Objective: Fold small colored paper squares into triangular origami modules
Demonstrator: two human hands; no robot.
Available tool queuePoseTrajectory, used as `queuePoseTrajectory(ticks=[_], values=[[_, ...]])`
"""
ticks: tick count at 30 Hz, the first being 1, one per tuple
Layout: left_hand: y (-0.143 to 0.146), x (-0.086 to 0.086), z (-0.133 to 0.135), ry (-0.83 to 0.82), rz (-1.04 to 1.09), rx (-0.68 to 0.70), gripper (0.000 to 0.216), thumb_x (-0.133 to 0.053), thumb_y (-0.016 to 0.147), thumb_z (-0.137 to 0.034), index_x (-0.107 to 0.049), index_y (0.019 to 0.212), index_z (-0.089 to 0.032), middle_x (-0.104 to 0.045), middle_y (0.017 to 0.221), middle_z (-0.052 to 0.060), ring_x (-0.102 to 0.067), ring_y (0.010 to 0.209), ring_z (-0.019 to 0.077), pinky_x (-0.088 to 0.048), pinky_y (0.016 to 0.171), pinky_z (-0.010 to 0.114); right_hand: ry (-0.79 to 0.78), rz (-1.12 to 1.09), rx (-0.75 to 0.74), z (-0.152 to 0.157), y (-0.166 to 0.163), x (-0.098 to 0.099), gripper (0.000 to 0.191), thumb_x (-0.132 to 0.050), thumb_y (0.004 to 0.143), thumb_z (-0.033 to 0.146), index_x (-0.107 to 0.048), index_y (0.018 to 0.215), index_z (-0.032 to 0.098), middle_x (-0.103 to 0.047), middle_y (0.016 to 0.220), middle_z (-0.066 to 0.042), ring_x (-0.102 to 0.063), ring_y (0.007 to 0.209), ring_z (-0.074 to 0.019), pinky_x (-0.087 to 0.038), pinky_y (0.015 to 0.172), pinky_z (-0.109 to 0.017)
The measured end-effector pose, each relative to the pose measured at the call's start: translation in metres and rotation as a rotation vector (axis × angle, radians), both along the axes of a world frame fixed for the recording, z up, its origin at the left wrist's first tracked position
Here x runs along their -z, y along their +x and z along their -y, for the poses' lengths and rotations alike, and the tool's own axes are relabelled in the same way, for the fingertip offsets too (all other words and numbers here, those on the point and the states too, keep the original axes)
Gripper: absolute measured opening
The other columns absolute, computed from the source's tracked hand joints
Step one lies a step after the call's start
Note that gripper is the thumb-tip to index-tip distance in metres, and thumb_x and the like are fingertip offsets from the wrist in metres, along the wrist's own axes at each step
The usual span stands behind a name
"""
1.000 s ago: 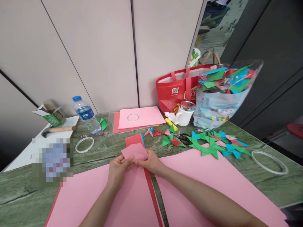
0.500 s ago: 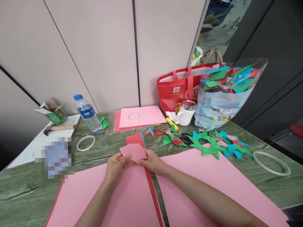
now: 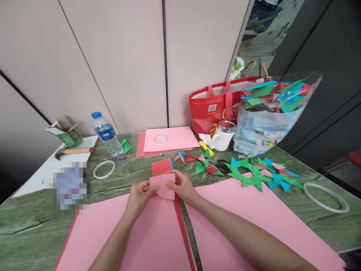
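Observation:
A small folded piece of pink paper is held up between my two hands, with crease lines showing on its face. My left hand pinches its left edge between thumb and fingers. On the other side, my right hand grips the right edge, its thumb lying on the front. Just behind the paper lies a small stack of red and blue squares. Under my forearms are large pink sheets, with a red edge showing beneath the left one.
Folded paper pieces, black-handled scissors and a glue stick lie right of centre. Behind stand a white mug, red bag and plastic bag. Leftward are a bottle, hammer and white ring.
The pink paper has turned in my hands, from a pointed-sided shape to a squarer outline. My right hand has shifted upward along its edge. The view has swung slightly left.

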State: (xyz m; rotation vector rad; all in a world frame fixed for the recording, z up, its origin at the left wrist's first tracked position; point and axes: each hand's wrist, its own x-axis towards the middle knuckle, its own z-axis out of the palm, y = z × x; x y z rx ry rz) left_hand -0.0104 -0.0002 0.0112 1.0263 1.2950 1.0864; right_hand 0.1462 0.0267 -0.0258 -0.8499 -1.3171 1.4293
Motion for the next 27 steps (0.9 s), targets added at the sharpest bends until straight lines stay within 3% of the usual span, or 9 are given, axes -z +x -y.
queuePoseTrajectory(ticks=[4, 9, 13, 17, 19, 22, 24, 27], values=[[0.000, 0.000, 0.000, 0.013, -0.008, -0.017, 0.036, -0.073, 0.054, -0.029, -0.066, 0.085, -0.011, -0.071, 0.070, 0.008, -0.065, 0.064, 0.0239, -0.052, 0.060, 0.032, -0.042, -0.135, 0.038, -0.001, -0.003, 0.005, 0.037, -0.063, 0.065, 0.028, -0.037, 0.091, 0.022, -0.061, 0.081, -0.001, -0.061, 0.071, -0.0149, -0.048, 0.064, -0.028], [-0.001, 0.001, -0.002, 0.080, -0.018, -0.095, 0.060, -0.070, 0.058, -0.031, -0.053, 0.112, -0.011, -0.069, 0.059, 0.003, -0.064, 0.060, 0.0211, -0.051, 0.061, 0.032, -0.043, -0.139, 0.076, 0.001, -0.004, 0.000, 0.039, -0.060, 0.066, 0.027, -0.031, 0.092, 0.025, -0.059, 0.087, 0.000, -0.058, 0.057, -0.0107, -0.048, 0.053, -0.024], [0.001, 0.000, 0.000, 0.155, -0.082, -0.126, 0.064, -0.069, 0.059, -0.032, -0.050, 0.117, -0.013, -0.060, 0.045, -0.005, -0.060, 0.053, 0.0170, -0.048, 0.058, 0.027, 0.034, -0.033, 0.061, 0.002, -0.001, -0.003, 0.033, -0.055, 0.068, 0.022, -0.045, 0.099, 0.023, -0.060, 0.085, -0.001, -0.056, 0.058, -0.0108, -0.045, 0.053, -0.023], [0.002, -0.002, 0.002, 0.217, -0.161, -0.112, 0.062, -0.067, 0.061, -0.029, -0.049, 0.119, -0.014, -0.053, 0.041, -0.007, -0.053, 0.044, 0.0126, -0.045, 0.051, 0.021, 0.158, 0.139, 0.049, 0.001, 0.001, -0.002, 0.015, -0.052, 0.070, 0.021, -0.064, 0.078, 0.018, -0.063, 0.076, -0.003, -0.056, 0.071, -0.0158, -0.044, 0.063, -0.027], [0.003, -0.003, 0.003, 0.263, -0.169, -0.095, 0.064, -0.064, 0.065, -0.029, -0.042, 0.125, -0.018, -0.058, 0.051, -0.005, -0.054, 0.047, 0.0114, -0.046, 0.055, 0.021, 0.127, 0.127, 0.107, 0.000, 0.002, 0.000, 0.017, -0.053, 0.070, 0.024, -0.066, 0.080, 0.018, -0.063, 0.079, -0.003, -0.056, 0.070, -0.0159, -0.045, 0.062, -0.027], [0.007, -0.005, 0.004, 0.272, -0.089, -0.039, 0.067, -0.061, 0.067, -0.029, -0.034, 0.128, -0.023, -0.065, 0.091, 0.005, -0.060, 0.063, 0.0129, -0.047, 0.065, 0.024, 0.039, 0.055, 0.196, -0.003, 0.002, 0.002, 0.024, -0.053, 0.071, 0.028, -0.065, 0.088, 0.017, -0.062, 0.083, -0.004, -0.054, 0.066, -0.0143, -0.045, 0.058, -0.026], [0.009, -0.006, 0.005, 0.251, -0.064, 0.014, 0.060, -0.062, 0.065, -0.030, -0.044, 0.122, -0.022, -0.059, 0.108, 0.008, -0.061, 0.074, 0.0162, -0.047, 0.070, 0.027, 0.035, 0.033, 0.220, -0.004, 0.002, 0.003, 0.024, -0.053, 0.072, 0.029, -0.065, 0.089, 0.017, -0.061, 0.083, -0.004, -0.053, 0.065, -0.0136, -0.045, 0.057, -0.024], [0.010, -0.005, 0.005, 0.234, -0.127, 0.034, 0.036, -0.063, 0.064, -0.030, -0.064, 0.098, -0.020, -0.062, 0.105, 0.007, -0.058, 0.088, 0.0212, -0.046, 0.075, 0.027, 0.073, 0.055, 0.212, -0.004, 0.002, 0.001, 0.022, -0.053, 0.071, 0.027, -0.066, 0.087, 0.018, -0.059, 0.081, -0.004, -0.051, 0.063, -0.0125, -0.043, 0.054, -0.022]])
